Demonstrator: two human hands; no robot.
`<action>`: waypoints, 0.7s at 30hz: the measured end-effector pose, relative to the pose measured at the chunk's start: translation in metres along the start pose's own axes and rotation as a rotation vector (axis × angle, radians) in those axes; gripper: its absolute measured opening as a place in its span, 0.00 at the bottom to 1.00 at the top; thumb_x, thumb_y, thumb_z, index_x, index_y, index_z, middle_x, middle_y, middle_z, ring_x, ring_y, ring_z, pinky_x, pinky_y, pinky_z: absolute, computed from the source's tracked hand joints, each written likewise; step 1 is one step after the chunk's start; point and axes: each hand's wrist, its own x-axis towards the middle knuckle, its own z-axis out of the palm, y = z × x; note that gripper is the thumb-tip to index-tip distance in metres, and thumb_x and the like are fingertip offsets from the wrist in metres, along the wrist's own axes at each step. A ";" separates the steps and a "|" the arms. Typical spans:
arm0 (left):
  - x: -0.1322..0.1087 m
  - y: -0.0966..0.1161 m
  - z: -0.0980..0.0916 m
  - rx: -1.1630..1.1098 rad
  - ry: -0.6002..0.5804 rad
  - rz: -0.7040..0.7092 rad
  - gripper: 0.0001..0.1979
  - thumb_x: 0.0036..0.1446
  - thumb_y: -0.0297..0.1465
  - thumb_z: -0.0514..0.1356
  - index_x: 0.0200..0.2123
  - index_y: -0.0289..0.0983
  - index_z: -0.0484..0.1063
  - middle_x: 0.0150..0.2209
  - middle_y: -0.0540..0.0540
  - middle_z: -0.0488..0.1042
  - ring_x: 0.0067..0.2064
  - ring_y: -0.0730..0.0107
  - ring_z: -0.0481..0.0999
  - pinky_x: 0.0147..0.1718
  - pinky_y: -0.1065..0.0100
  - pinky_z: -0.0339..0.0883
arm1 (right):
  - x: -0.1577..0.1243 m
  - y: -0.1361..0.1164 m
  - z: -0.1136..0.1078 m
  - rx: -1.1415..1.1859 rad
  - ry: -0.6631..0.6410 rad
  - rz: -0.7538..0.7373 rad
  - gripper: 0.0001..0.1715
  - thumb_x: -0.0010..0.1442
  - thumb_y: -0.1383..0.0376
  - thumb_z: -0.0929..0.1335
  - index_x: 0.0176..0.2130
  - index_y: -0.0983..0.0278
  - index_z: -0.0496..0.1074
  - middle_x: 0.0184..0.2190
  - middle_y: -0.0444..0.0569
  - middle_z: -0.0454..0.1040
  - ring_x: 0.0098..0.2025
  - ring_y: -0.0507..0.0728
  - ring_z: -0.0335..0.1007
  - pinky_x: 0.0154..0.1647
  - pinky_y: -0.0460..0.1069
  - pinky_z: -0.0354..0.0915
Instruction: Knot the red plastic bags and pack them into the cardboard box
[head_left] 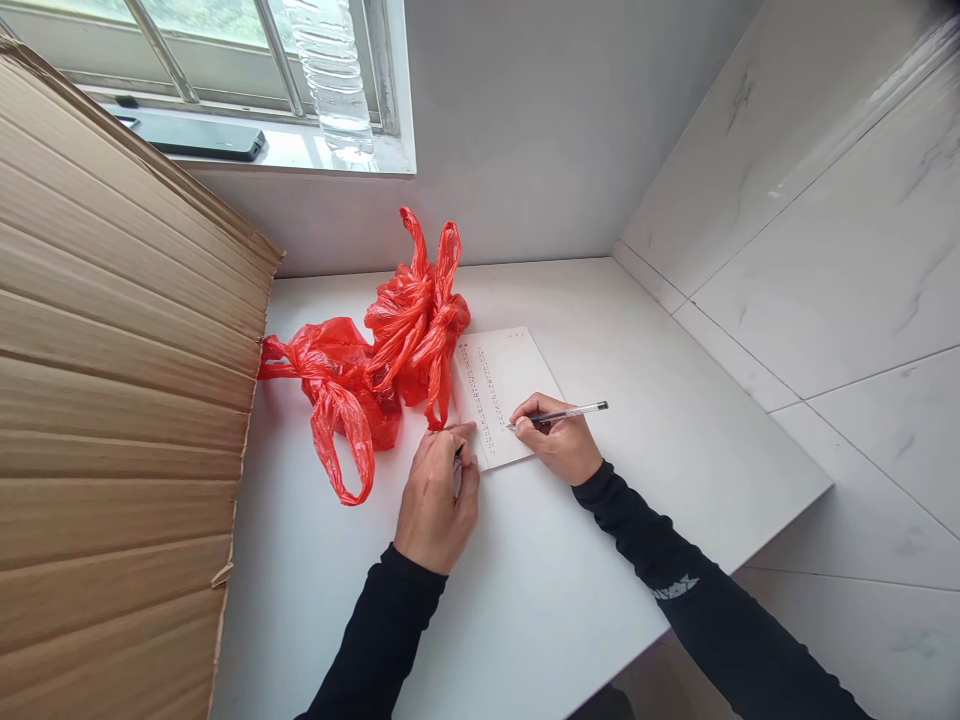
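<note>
A clear-barrelled pen (570, 412) is pinched in my right hand (562, 440), its tip down at a white sheet of paper (525, 370). Columns of small handwritten marks run along the paper's left part. My left hand (439, 490) rests at the sheet's lower left corner with its fingers curled. A small dark object (458, 453) shows between that thumb and fingers, too hidden to name. Just beyond the left hand lies a knotted red plastic bag (420, 310), touching the paper's left edge. Another red plastic bag (337, 380) lies beside it, its loop handle towards me.
All this lies on a white table (645, 370). A corrugated cardboard sheet (127, 420) stands along the left side. On the windowsill are a water bottle (334, 80) and a dark flat case (199, 137). Marble-look tiles (840, 260) cover the right wall.
</note>
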 end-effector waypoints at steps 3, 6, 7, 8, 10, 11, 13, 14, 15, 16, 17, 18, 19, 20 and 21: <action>0.000 0.000 0.000 -0.003 0.003 0.001 0.09 0.61 0.23 0.52 0.32 0.41 0.57 0.46 0.43 0.74 0.49 0.60 0.71 0.47 0.57 0.66 | 0.000 -0.001 -0.001 0.001 -0.018 -0.002 0.05 0.54 0.67 0.66 0.29 0.63 0.73 0.21 0.40 0.67 0.20 0.49 0.58 0.20 0.45 0.56; 0.000 -0.001 0.001 -0.004 0.003 0.006 0.09 0.61 0.23 0.52 0.31 0.41 0.56 0.47 0.43 0.73 0.49 0.60 0.71 0.47 0.57 0.66 | -0.001 -0.001 -0.001 0.005 -0.027 0.000 0.05 0.54 0.67 0.66 0.29 0.63 0.73 0.21 0.41 0.68 0.21 0.49 0.58 0.21 0.45 0.56; 0.000 -0.001 0.001 -0.005 0.003 0.007 0.09 0.61 0.23 0.52 0.31 0.41 0.56 0.47 0.43 0.73 0.50 0.60 0.71 0.47 0.57 0.66 | -0.001 -0.001 -0.001 0.006 -0.024 0.000 0.05 0.54 0.67 0.66 0.29 0.63 0.73 0.21 0.41 0.68 0.21 0.49 0.59 0.20 0.45 0.56; 0.000 -0.001 0.001 -0.006 0.002 0.006 0.09 0.61 0.23 0.52 0.31 0.41 0.56 0.47 0.43 0.73 0.50 0.60 0.71 0.47 0.57 0.66 | 0.000 -0.001 0.000 0.008 -0.020 -0.001 0.05 0.54 0.67 0.66 0.29 0.63 0.72 0.21 0.41 0.68 0.20 0.49 0.58 0.20 0.45 0.56; -0.001 -0.001 0.001 -0.008 0.000 0.003 0.09 0.62 0.23 0.52 0.31 0.41 0.55 0.47 0.43 0.73 0.50 0.60 0.71 0.48 0.57 0.66 | 0.000 -0.001 0.000 0.012 -0.008 -0.005 0.05 0.54 0.67 0.66 0.28 0.63 0.72 0.20 0.40 0.67 0.20 0.49 0.58 0.20 0.45 0.55; -0.001 -0.001 0.001 -0.008 -0.002 0.001 0.09 0.62 0.23 0.52 0.31 0.41 0.55 0.47 0.43 0.73 0.51 0.61 0.71 0.48 0.57 0.66 | 0.000 0.000 0.000 0.014 -0.004 -0.007 0.05 0.54 0.67 0.66 0.28 0.63 0.72 0.20 0.40 0.67 0.20 0.49 0.57 0.20 0.45 0.55; -0.001 -0.001 0.001 -0.008 -0.005 0.002 0.09 0.62 0.23 0.52 0.31 0.41 0.55 0.47 0.43 0.73 0.50 0.61 0.71 0.48 0.58 0.65 | 0.000 0.000 0.000 0.019 0.001 -0.009 0.05 0.54 0.67 0.66 0.28 0.63 0.71 0.20 0.40 0.66 0.20 0.49 0.57 0.20 0.45 0.55; -0.001 -0.001 0.001 -0.008 -0.006 0.003 0.09 0.62 0.23 0.52 0.31 0.41 0.55 0.47 0.43 0.73 0.50 0.61 0.71 0.48 0.58 0.65 | -0.001 0.000 0.000 0.022 0.002 -0.008 0.05 0.54 0.67 0.66 0.28 0.63 0.71 0.20 0.40 0.66 0.20 0.49 0.57 0.20 0.45 0.55; -0.001 -0.001 0.001 -0.008 -0.006 0.003 0.09 0.62 0.23 0.52 0.31 0.41 0.55 0.47 0.43 0.73 0.50 0.61 0.71 0.48 0.58 0.65 | -0.001 0.000 0.000 0.029 0.006 -0.006 0.05 0.54 0.67 0.66 0.28 0.63 0.72 0.21 0.40 0.66 0.20 0.49 0.57 0.21 0.45 0.55; -0.001 -0.002 0.001 -0.009 -0.006 0.002 0.09 0.62 0.23 0.52 0.31 0.41 0.55 0.47 0.44 0.73 0.50 0.61 0.71 0.48 0.58 0.66 | -0.001 0.001 -0.001 0.041 0.010 -0.001 0.05 0.55 0.67 0.66 0.29 0.63 0.72 0.21 0.40 0.66 0.21 0.49 0.58 0.21 0.45 0.55; -0.001 -0.002 0.000 -0.009 -0.006 0.002 0.09 0.62 0.23 0.52 0.31 0.41 0.55 0.48 0.44 0.73 0.51 0.61 0.71 0.48 0.58 0.66 | -0.001 0.001 -0.001 0.054 0.015 0.004 0.05 0.55 0.66 0.66 0.29 0.63 0.72 0.21 0.40 0.66 0.21 0.49 0.58 0.21 0.45 0.56; -0.001 -0.002 0.000 -0.009 -0.005 0.002 0.09 0.62 0.23 0.52 0.31 0.41 0.55 0.48 0.43 0.73 0.51 0.61 0.71 0.48 0.58 0.66 | -0.001 0.001 -0.001 0.065 0.018 0.010 0.05 0.56 0.65 0.66 0.30 0.63 0.72 0.21 0.41 0.67 0.21 0.49 0.59 0.22 0.45 0.57; -0.001 -0.002 0.000 -0.009 -0.003 0.002 0.09 0.62 0.24 0.52 0.31 0.41 0.55 0.48 0.43 0.73 0.51 0.61 0.71 0.48 0.58 0.66 | -0.001 0.000 -0.001 0.070 0.017 0.014 0.06 0.56 0.65 0.66 0.30 0.63 0.72 0.22 0.41 0.67 0.22 0.49 0.59 0.22 0.45 0.57; -0.001 -0.002 0.001 -0.010 -0.002 0.004 0.09 0.62 0.24 0.52 0.31 0.41 0.55 0.48 0.43 0.73 0.51 0.60 0.71 0.48 0.58 0.66 | -0.001 0.000 -0.001 0.068 0.013 0.015 0.06 0.56 0.65 0.66 0.30 0.63 0.72 0.22 0.41 0.67 0.22 0.49 0.60 0.22 0.45 0.58; -0.001 -0.001 0.001 -0.012 -0.002 0.005 0.09 0.62 0.24 0.52 0.31 0.41 0.55 0.47 0.43 0.73 0.51 0.60 0.71 0.48 0.58 0.66 | -0.001 0.000 -0.001 0.058 0.009 0.015 0.06 0.56 0.65 0.66 0.30 0.63 0.73 0.22 0.41 0.67 0.22 0.49 0.60 0.22 0.45 0.58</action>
